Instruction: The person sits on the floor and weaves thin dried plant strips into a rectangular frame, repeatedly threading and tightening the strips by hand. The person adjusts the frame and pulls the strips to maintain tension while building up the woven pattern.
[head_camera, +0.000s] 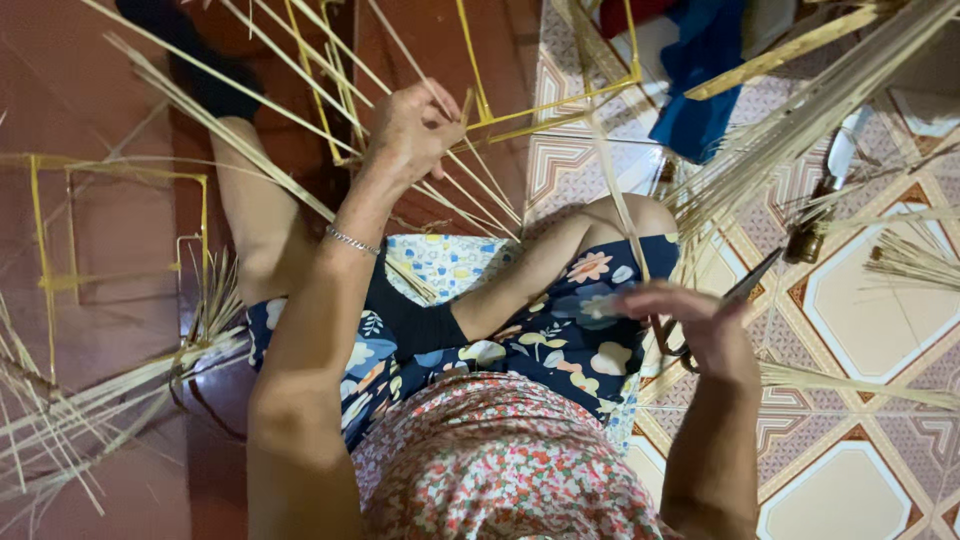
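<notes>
My left hand (410, 130) is raised in front of me and pinches a frame of thin yellow bamboo strips (545, 105) at a joint near its top. Long pale strips fan out from that grip to the left and right. My right hand (690, 320) rests over my right knee and holds dark scissors (745, 285), their blades pointing up and to the right. One flat strip (615, 190) runs down from the frame toward my right hand. I sit on the floor in floral clothes.
A bundle of pale bamboo splints (800, 130) lies at the upper right over patterned tiles (860, 300). Another yellow strip frame (120, 175) and loose splints (70, 410) lie left on the red floor. Blue cloth (700, 70) sits behind.
</notes>
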